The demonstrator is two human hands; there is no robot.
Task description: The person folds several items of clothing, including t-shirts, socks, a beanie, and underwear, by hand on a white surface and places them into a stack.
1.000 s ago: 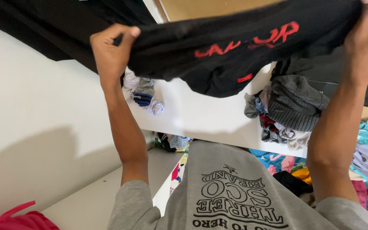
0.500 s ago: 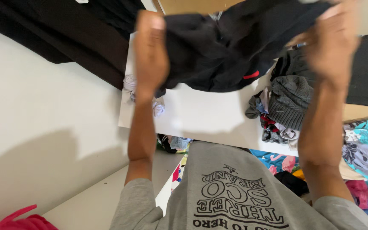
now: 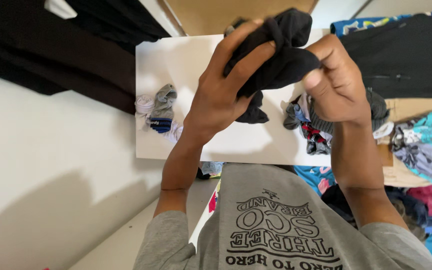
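The black garment point(image 3: 276, 55) is bunched into a tight wad held up above the white surface point(image 3: 186, 65), not resting on it, so both hands can work it. The left hand point(image 3: 221, 95) wraps it from below, its fingers point(image 3: 241, 42) curled over the cloth to pin the folds, while the right hand point(image 3: 338, 85) pinches the other side shut. Small socks point(image 3: 158, 112) lie off to the left on the surface, a heap of mixed clothes point(image 3: 316, 130) just right of the hands, more laundry on the floor beyond

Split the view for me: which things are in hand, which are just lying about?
In hand: black garment, bunched between left hand and right hand.

Lying about: small sock pile, mixed clothes heap, white board, colourful laundry.
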